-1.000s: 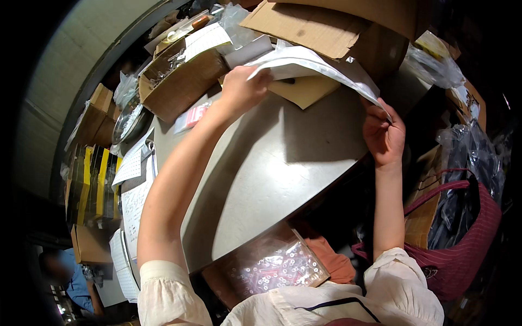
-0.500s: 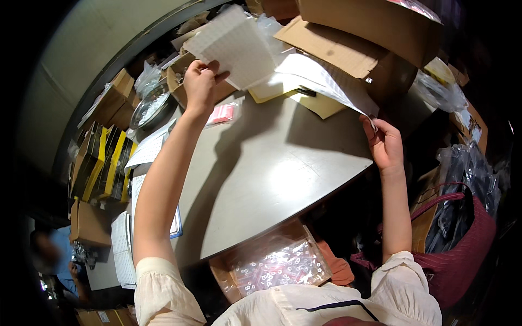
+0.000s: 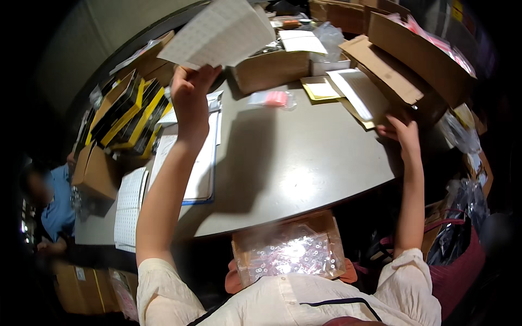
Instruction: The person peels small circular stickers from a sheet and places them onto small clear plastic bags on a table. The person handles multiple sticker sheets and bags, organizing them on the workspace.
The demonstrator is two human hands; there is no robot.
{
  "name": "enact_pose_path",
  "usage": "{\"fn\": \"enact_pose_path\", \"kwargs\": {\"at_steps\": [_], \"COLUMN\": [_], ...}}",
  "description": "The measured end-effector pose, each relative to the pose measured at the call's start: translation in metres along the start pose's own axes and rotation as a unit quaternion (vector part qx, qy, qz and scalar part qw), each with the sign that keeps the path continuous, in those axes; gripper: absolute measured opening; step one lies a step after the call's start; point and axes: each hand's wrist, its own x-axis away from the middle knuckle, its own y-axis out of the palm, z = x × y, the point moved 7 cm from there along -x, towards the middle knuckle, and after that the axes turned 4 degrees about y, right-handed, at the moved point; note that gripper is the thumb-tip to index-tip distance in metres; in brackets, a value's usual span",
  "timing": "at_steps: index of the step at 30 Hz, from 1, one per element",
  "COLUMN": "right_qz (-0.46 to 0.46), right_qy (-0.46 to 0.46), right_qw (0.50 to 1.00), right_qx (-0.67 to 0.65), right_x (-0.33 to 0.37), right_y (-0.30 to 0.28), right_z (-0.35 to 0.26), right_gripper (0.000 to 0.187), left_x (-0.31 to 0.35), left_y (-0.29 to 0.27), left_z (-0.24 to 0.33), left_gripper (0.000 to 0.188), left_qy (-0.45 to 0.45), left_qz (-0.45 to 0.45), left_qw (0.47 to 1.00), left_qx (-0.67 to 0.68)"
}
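My left hand [image 3: 191,100] is raised over the left part of the table and grips a printed white sheet [image 3: 220,35] by its lower edge. On the far right of the table my right hand [image 3: 403,136] has its fingers apart and nothing in them. Just beyond its fingertips a white sheet [image 3: 353,89] lies on a tan one, beside a yellow-edged pad of paper [image 3: 321,88]. A small clear bag with something red in it [image 3: 274,99] rests between my hands, farther back.
An open carton of bagged small white rings [image 3: 288,250] sits at my lap. Cardboard boxes [image 3: 272,70] line the back, with a large one [image 3: 418,60] at right. Black-and-yellow boxes [image 3: 128,114] and stacked papers [image 3: 130,206] are left. A person in blue [image 3: 57,201] is far left.
My right hand has let go of the white sheet, which now lies on the papers. My left hand still holds its sheet, now farther left. The view has turned left.
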Motion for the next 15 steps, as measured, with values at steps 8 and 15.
{"fn": "enact_pose_path", "kwargs": {"at_steps": [8, 15], "right_qz": [-0.271, -0.574], "right_qy": [-0.216, -0.509], "right_qw": [0.933, 0.608], "right_qx": [-0.097, -0.203], "right_x": [0.131, 0.225], "right_y": [0.102, 0.131], "right_z": [-0.135, -0.244], "right_gripper": [0.039, 0.036], "left_x": [0.109, 0.087], "left_y": [-0.059, -0.069], "left_z": [-0.008, 0.022], "left_gripper": [0.019, 0.019], "left_qy": [-0.084, 0.094], "left_qz": [-0.215, -0.230], "left_qw": [0.929, 0.872], "left_qx": [-0.288, -0.421]}}
